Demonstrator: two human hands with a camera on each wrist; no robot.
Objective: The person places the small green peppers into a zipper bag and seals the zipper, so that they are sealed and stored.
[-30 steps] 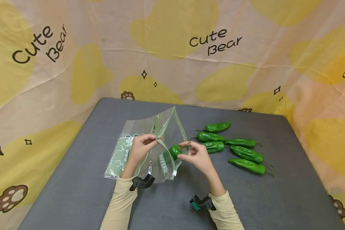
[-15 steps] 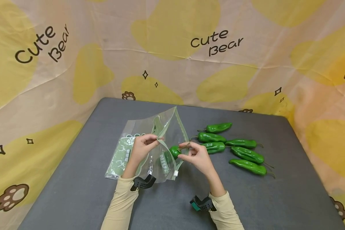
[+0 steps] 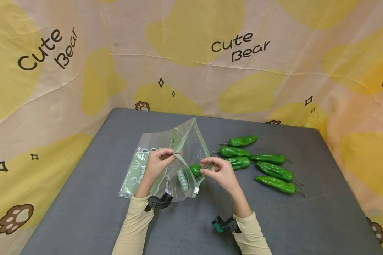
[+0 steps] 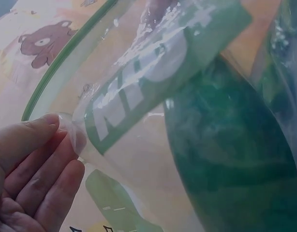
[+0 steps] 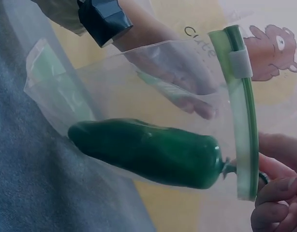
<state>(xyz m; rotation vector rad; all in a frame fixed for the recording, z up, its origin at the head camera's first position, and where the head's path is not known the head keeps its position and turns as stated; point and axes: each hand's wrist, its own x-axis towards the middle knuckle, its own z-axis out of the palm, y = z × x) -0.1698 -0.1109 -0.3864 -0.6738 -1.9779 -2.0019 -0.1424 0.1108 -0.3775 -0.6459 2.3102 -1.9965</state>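
Observation:
A clear zip bag with green edging stands with its mouth spread toward the right. My left hand pinches the bag's near lip between thumb and fingers, as the left wrist view also shows. Inside the bag is a green pepper, its body seen through the film and its stem at the mouth. My right hand is at the mouth, fingertips pinching the stem of that pepper. The white slider sits at the zip's near end. Printed lettering hides part of the bag's inside in the left wrist view.
Several green peppers, among them a front one and a back one, lie right of the bag on the grey table. A green printed packet lies under or in the bag's left part. Patterned cloth walls surround the table.
The pepper at the bag's mouth has shifted slightly, and its stem has tipped down between my right fingers. My left hand keeps its pinch on the lip.

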